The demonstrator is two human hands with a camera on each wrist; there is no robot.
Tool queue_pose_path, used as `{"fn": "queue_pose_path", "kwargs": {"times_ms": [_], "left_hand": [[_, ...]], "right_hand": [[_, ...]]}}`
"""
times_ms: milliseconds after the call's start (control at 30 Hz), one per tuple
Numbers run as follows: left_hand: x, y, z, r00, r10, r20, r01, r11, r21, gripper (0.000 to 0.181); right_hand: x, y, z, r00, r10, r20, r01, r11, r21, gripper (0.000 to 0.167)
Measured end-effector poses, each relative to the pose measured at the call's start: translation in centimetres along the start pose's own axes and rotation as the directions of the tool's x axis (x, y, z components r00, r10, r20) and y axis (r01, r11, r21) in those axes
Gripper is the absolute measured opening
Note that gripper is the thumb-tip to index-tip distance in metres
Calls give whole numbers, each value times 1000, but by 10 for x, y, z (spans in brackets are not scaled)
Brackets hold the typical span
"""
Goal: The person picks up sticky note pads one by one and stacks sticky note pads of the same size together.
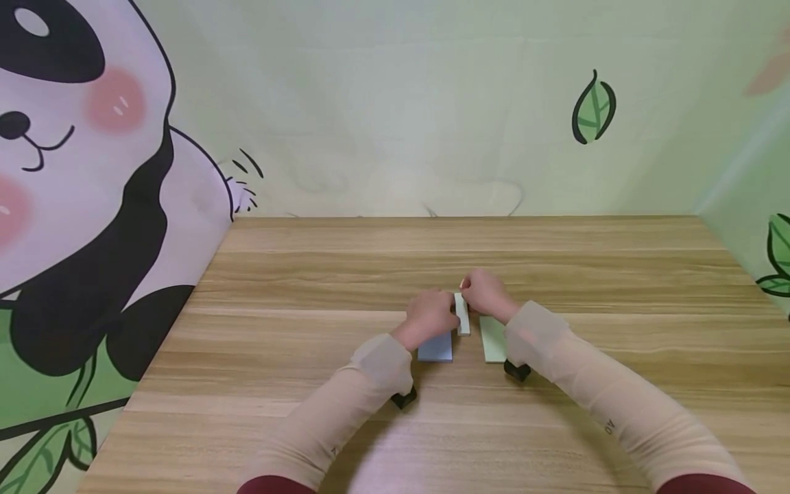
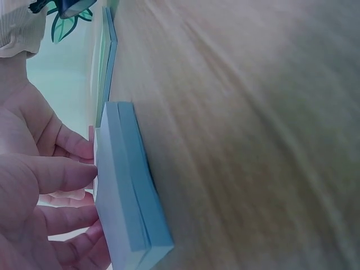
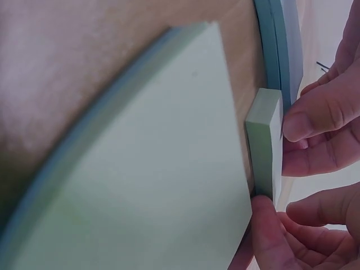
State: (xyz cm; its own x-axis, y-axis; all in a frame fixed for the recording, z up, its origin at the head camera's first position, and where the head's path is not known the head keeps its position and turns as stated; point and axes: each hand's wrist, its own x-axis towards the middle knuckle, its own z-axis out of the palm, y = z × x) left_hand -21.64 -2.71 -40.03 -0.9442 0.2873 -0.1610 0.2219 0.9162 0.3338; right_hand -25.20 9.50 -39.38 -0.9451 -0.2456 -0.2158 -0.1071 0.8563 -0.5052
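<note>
A narrow pale pad point(image 1: 462, 317), white on top with a light green side, stands between my hands at the middle of the table. My left hand point(image 1: 431, 314) holds it by its left side; the right wrist view shows the thumb against its top face. At the pad's far end is my right hand point(image 1: 487, 295), fingers bent, one fingertip touching the pad's end point(image 3: 264, 140). Whether it pinches anything is hidden. Under the left hand lies a blue pad point(image 1: 435, 348), seen as two layers point(image 2: 132, 185). A light green pad point(image 1: 492, 339) lies below my right wrist.
The wood-grain table point(image 1: 308, 274) reaches back to a pale green backdrop point(image 1: 382, 116) with a painted panda on the left. A black wrist camera point(image 1: 404, 397) hangs under the left sleeve, and another black camera point(image 1: 517, 370) under the right sleeve, close to the green pad.
</note>
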Motion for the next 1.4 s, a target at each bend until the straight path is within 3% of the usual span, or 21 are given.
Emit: {"fn": "queue_pose_path", "kwargs": {"times_ms": [367, 700, 867, 1000, 1167, 1400], "left_hand": [[1, 0, 1, 1000, 26, -6, -26, 1000, 12, 13], [4, 0, 0, 1000, 8, 11, -8, 1000, -19, 18], [7, -1, 3, 1000, 0, -10, -1, 999, -32, 20], [8, 4, 4, 998, -19, -64, 17, 999, -40, 16], [8, 9, 5, 989, 24, -143, -32, 998, -56, 29], [8, 15, 5, 974, 135, -180, -148, 987, -63, 18]], "right_hand": [[1, -1, -1, 1000, 27, 13, -28, 999, 22, 21], [0, 2, -2, 1000, 8, 6, -9, 999, 42, 20], [1, 6, -4, 999, -23, -30, 24, 999, 25, 18], [2, 9, -8, 997, -31, -76, 33, 999, 21, 17], [3, 12, -12, 993, -40, -109, 42, 999, 21, 20], [2, 17, -17, 982, -104, -155, 100, 994, -33, 19]]}}
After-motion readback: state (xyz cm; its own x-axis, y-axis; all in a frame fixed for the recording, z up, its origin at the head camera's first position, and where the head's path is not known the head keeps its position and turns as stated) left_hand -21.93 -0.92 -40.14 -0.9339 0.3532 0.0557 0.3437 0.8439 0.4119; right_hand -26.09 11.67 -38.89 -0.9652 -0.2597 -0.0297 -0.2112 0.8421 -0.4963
